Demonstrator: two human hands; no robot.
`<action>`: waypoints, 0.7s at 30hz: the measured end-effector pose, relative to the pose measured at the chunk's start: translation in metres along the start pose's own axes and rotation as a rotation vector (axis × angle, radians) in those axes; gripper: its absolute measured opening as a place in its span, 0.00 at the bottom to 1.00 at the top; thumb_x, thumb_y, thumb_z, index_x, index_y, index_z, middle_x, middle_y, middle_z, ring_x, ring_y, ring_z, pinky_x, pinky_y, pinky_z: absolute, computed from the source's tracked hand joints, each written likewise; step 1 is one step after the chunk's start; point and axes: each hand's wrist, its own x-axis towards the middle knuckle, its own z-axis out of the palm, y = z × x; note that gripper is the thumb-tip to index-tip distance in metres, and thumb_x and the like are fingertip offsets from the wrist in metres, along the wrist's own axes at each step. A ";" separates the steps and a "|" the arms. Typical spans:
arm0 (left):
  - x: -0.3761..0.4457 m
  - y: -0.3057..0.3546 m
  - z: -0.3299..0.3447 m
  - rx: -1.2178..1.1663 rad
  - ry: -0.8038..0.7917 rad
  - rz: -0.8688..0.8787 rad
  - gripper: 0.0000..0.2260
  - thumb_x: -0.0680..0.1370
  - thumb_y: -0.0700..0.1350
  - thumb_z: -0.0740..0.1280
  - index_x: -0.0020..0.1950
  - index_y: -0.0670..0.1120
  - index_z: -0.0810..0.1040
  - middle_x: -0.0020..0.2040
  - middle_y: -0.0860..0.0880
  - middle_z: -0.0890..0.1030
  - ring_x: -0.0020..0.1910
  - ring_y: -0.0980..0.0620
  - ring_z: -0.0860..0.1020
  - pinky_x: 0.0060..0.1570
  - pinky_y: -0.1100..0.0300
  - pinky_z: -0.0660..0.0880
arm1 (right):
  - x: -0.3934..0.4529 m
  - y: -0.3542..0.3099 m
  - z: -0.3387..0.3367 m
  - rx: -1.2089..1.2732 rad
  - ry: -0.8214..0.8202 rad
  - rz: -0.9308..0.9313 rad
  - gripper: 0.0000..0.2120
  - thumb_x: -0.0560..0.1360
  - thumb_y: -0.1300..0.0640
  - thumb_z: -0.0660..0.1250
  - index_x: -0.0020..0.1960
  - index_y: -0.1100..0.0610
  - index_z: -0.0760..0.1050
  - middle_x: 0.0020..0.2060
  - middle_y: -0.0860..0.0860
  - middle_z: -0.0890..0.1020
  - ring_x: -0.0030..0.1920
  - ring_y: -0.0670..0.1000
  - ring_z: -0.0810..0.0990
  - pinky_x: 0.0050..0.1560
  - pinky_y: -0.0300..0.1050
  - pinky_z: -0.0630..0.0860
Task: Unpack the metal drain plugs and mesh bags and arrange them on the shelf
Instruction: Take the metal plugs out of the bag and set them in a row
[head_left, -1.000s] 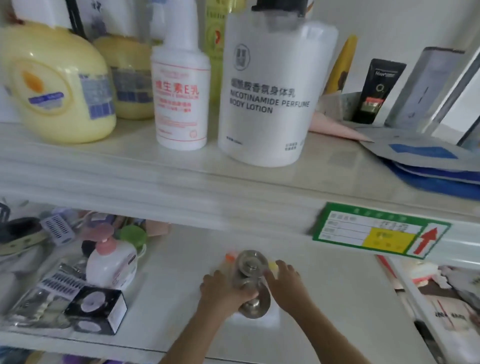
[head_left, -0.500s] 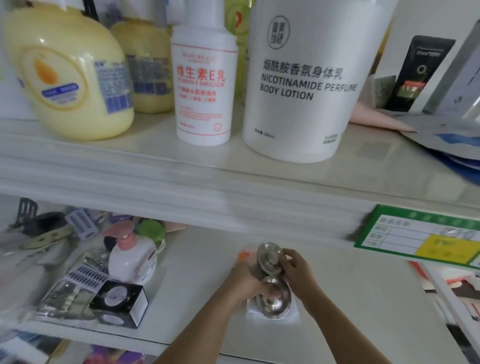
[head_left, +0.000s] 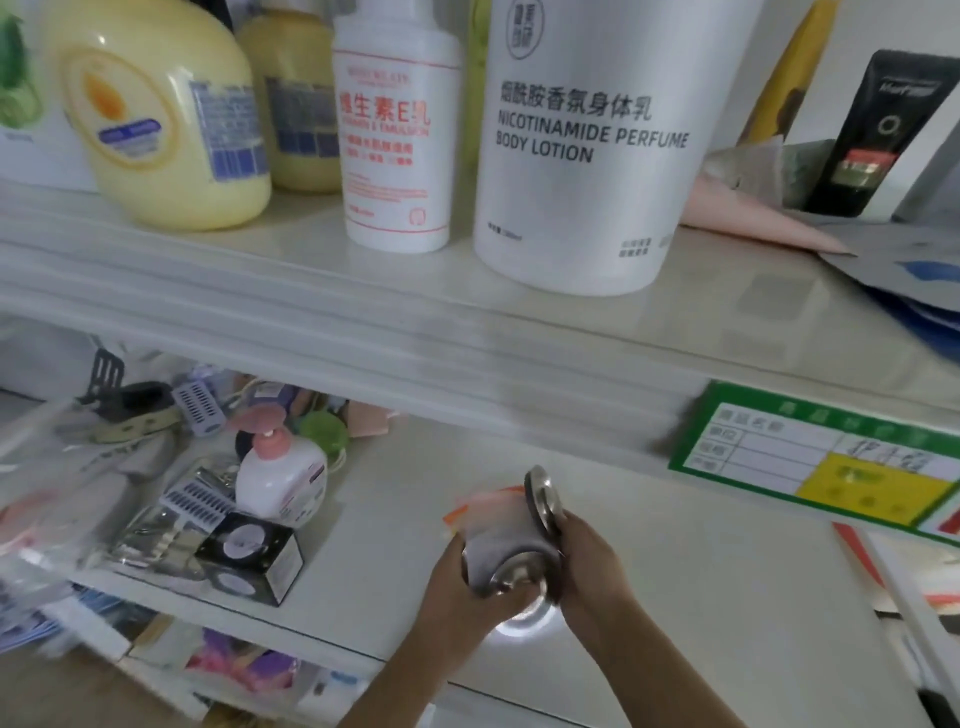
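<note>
Over the lower shelf (head_left: 675, 597) both my hands hold metal drain plugs. My right hand (head_left: 592, 566) grips a round shiny plug (head_left: 543, 499) that stands on edge, tilted. My left hand (head_left: 457, 587) is closed on a clear plastic bag (head_left: 493, 525) with an orange strip, pressed against the plugs. A second plug (head_left: 519, 577) sits between the hands, and a third disc (head_left: 519, 621) shows just below them near the shelf surface. I see no mesh bags clearly.
The left of the lower shelf holds a black box (head_left: 249, 558), a pink-pump bottle (head_left: 280, 478) and packets. On the upper shelf (head_left: 363, 291) stand yellow bottles and a large white body lotion tub (head_left: 592, 145). A green price label (head_left: 810, 457) hangs at right.
The upper plug has turned from facing me to standing on edge. My hands have closed in around the plugs and bag. The camera has moved closer and slightly left.
</note>
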 end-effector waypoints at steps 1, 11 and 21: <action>-0.004 -0.004 -0.003 -0.068 0.023 -0.016 0.21 0.68 0.30 0.77 0.55 0.49 0.84 0.52 0.44 0.87 0.55 0.42 0.83 0.57 0.47 0.78 | 0.000 0.003 -0.001 0.000 -0.019 0.027 0.15 0.80 0.61 0.61 0.58 0.71 0.79 0.50 0.68 0.84 0.51 0.66 0.83 0.52 0.58 0.79; -0.048 -0.022 -0.015 -0.555 0.148 -0.327 0.23 0.61 0.37 0.82 0.54 0.44 0.85 0.52 0.36 0.86 0.55 0.34 0.82 0.61 0.34 0.75 | 0.026 -0.038 -0.021 -0.075 0.191 0.047 0.05 0.79 0.67 0.63 0.52 0.64 0.77 0.42 0.58 0.79 0.38 0.53 0.78 0.40 0.44 0.75; -0.056 0.007 -0.029 -0.723 0.104 -0.323 0.18 0.69 0.30 0.75 0.57 0.43 0.83 0.54 0.36 0.84 0.54 0.39 0.83 0.62 0.35 0.74 | 0.090 -0.049 0.002 -0.518 0.442 -0.096 0.05 0.73 0.66 0.69 0.48 0.62 0.81 0.35 0.57 0.77 0.40 0.55 0.75 0.34 0.44 0.70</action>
